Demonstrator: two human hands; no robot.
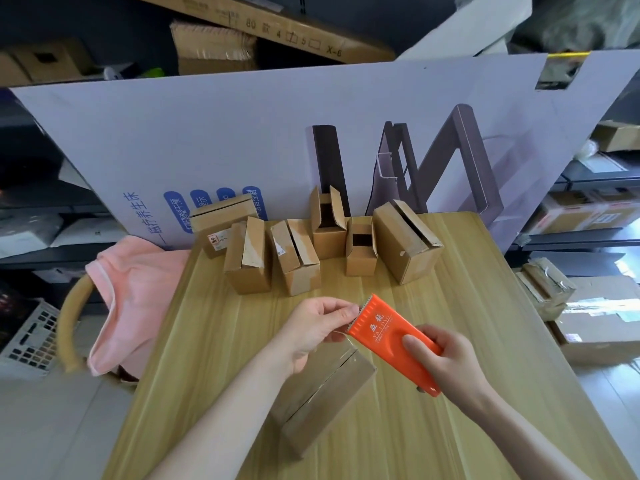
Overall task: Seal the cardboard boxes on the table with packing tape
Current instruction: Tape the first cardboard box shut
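Pinching tape (346,337), orange dispenser (388,332) (serrated), cardboard box (322,400)

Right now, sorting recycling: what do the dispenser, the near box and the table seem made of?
The dispenser: orange plastic, smooth, slightly glossy, with a toothed edge. The near box: brown cardboard, matt; the sheen on top may be tape. The table: pale wood-grain surface, smooth; laminate or wood, cannot tell.

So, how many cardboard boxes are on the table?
7. Six small boxes cluster at the far end; one box lies nearest. Others could hide behind.
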